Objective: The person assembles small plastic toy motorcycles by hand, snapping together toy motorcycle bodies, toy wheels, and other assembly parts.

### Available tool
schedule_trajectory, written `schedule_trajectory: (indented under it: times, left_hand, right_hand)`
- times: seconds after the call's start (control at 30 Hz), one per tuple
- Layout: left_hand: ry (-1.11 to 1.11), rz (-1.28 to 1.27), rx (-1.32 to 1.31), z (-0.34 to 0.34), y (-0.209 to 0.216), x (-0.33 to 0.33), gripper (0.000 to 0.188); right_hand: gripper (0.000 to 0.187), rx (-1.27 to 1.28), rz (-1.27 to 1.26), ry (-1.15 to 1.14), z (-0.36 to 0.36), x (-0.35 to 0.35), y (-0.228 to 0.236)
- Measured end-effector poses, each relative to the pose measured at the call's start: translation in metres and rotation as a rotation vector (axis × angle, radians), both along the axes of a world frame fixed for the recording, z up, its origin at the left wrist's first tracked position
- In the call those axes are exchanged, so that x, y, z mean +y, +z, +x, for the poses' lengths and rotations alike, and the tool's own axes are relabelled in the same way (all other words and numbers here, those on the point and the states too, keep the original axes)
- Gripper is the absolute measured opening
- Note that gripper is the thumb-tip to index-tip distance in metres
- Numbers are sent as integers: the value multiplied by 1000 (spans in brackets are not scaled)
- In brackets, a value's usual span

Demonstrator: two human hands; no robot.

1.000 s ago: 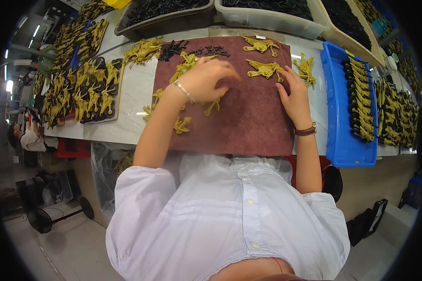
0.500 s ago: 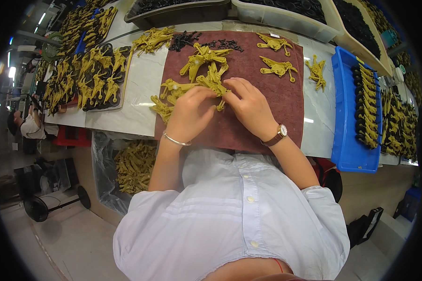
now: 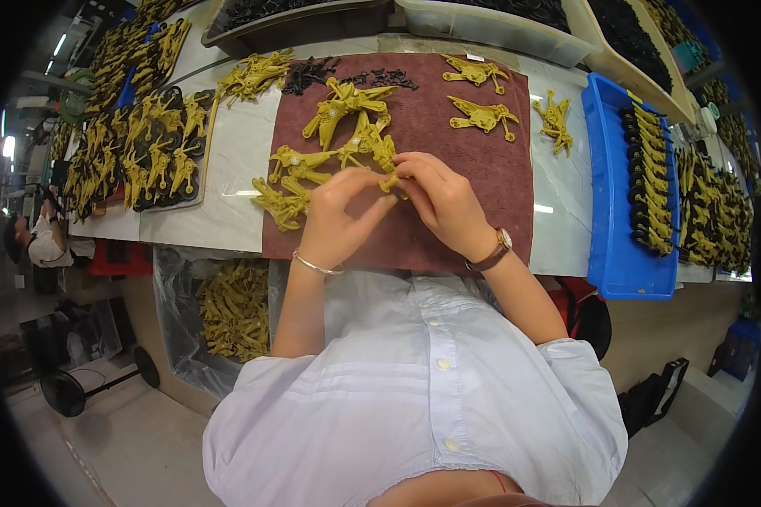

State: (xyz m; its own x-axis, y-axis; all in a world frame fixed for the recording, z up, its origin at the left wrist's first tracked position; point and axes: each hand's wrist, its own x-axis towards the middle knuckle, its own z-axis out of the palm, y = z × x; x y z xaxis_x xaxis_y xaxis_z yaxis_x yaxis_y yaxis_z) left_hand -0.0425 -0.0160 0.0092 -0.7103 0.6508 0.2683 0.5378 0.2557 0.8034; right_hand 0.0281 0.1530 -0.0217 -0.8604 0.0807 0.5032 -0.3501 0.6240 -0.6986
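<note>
My left hand (image 3: pixel 336 218) and my right hand (image 3: pixel 448 207) meet over the maroon cloth (image 3: pixel 473 186). Between their fingertips is a small olive-yellow plastic part (image 3: pixel 388 182), pinched from both sides; the fingers cover some of it. Just beyond lies a loose heap of similar yellow plastic parts (image 3: pixel 347 108), spreading to the left. Small black plastic pieces (image 3: pixel 311 74) lie at the cloth's far left corner, with more black pieces (image 3: pixel 393 79) beside them. Two larger yellow parts (image 3: pixel 484 117) rest apart on the cloth's far right.
A blue tray (image 3: pixel 604 190) at the right holds a row of yellow parts with black wheels. Wheeled assemblies (image 3: pixel 156 156) fill a board at the left. Bins of black parts (image 3: pixel 495 25) line the back. Below the table's left edge, a plastic-lined container holds yellow parts (image 3: pixel 232 308).
My hands have drawn back slightly from the heap, and the small yellow part now shows between my fingertips. The whole view has shifted a little.
</note>
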Motion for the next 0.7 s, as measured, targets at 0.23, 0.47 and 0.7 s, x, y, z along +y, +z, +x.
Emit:
schedule_trajectory:
  times: [0.23,0.47,0.7]
  left_hand:
    - [94,164,483,13,-1,49,17]
    - [-146,189,625,7,-10,100,19]
    - [-364,-274,616,-9,-33,105,14]
  right_hand:
    - [15,-15,-328,-120,21,41,17]
    - [12,19,109,-745,11,184,-14]
    - [17,106,344,-628,17,156,-16]
